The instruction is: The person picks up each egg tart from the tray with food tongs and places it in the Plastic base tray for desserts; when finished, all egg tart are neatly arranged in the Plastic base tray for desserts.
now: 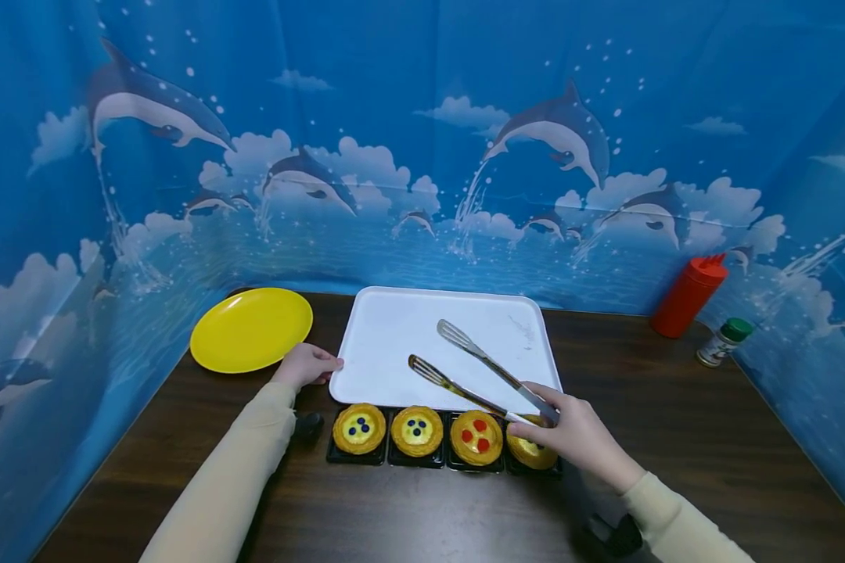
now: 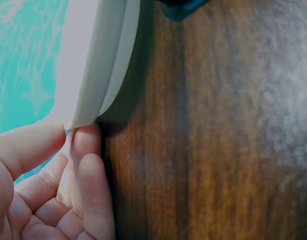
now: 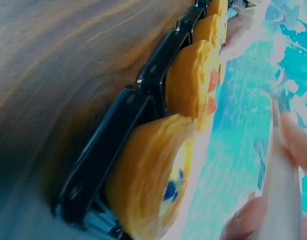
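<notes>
My left hand (image 1: 306,365) pinches the left edge of a white tray (image 1: 387,336) between thumb and fingers; the left wrist view shows the tray's rim (image 2: 101,65) in that pinch. In my right hand (image 1: 570,430) is a pair of metal tongs (image 1: 493,363), held near the handle end with its two slotted arms spread apart over the tray. Below that hand lies an egg tart (image 1: 531,452), partly covered by it. Beside it in the row are a tart with red pieces (image 1: 476,438) and two with dark blue berries, one in the middle (image 1: 417,432) and one leftmost (image 1: 359,428).
The tarts sit in black plastic holders (image 1: 415,461) along the tray's near edge. A yellow plate (image 1: 251,330) lies at the back left. A red squeeze bottle (image 1: 688,297) and a green-capped shaker (image 1: 724,342) stand at the right, by the blue dolphin curtain (image 1: 422,156).
</notes>
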Demonstrator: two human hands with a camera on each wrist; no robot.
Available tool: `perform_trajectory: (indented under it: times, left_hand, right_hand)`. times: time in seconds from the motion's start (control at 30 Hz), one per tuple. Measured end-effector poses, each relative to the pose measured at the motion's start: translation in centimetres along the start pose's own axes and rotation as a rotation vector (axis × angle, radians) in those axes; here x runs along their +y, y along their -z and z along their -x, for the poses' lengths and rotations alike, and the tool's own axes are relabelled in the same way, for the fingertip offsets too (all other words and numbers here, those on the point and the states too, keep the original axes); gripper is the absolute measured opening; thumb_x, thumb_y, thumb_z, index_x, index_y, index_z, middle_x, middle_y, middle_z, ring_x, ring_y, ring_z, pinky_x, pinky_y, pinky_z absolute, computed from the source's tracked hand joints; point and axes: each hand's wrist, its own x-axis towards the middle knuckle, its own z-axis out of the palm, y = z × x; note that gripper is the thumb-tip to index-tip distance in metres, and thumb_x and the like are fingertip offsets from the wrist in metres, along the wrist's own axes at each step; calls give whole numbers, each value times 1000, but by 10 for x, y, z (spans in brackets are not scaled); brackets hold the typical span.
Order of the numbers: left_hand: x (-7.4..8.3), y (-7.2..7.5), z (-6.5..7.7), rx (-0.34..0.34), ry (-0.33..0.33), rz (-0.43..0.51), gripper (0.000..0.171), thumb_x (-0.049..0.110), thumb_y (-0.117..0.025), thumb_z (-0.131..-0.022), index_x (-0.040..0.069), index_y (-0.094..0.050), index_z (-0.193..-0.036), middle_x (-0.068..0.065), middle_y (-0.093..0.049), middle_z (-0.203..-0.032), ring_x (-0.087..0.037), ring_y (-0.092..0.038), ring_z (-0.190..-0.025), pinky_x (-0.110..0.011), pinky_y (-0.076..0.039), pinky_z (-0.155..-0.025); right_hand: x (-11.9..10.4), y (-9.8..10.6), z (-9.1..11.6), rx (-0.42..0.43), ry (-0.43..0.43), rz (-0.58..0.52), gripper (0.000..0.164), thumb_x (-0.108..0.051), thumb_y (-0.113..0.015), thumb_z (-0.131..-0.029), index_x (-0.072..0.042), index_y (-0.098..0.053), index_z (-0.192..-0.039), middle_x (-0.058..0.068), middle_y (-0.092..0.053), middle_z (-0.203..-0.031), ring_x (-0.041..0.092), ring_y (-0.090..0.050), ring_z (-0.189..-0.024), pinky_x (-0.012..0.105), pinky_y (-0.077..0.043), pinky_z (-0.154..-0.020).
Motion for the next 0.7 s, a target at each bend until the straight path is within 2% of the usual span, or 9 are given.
perform_trajectory:
  times: [0.13,0.33,0.47,0.7]
  left_hand:
    - [1,0,0,2,4,-3,37,27,-66,-90,-3,-65,-111,-15,-65,-102,-22,-59,-80,-29,-54,-76]
    - [1,0,2,1,-3,-8,37,28,-65,-90,-3,-64,-111,-16,-65,-103,-22,-59,-81,-30,-54,-77]
    - [1,0,2,1,-7,-8,37,28,-65,-91,-3,-64,-111,-16,-65,-103,-22,-59,-81,-29,-54,-76]
    - [1,-1,2,2,-16,-13,37,28,-65,-91,-3,-65,-110,-15,-65,-101,-22,-59,-80,-29,-54,-75]
  right_hand:
    - [9,6,1,42,-41,-26,72,-43,-75,-78,-10,-50,-136,2,-45,-65,14,-42,-56,23,-33,-44]
    - [20,14,4,56,-121,-63,78,-44,-72,-81,-5,-40,-141,5,-47,-69,17,-50,-53,27,-45,-49]
    - [30,19,5,60,-172,-69,78,-44,-70,-83,-6,-36,-142,6,-49,-72,18,-52,-54,29,-46,-51]
    - [56,29,9,63,-221,-49,75,-37,-67,-87,-3,-29,-143,7,-53,-77,18,-55,-61,31,-47,-58]
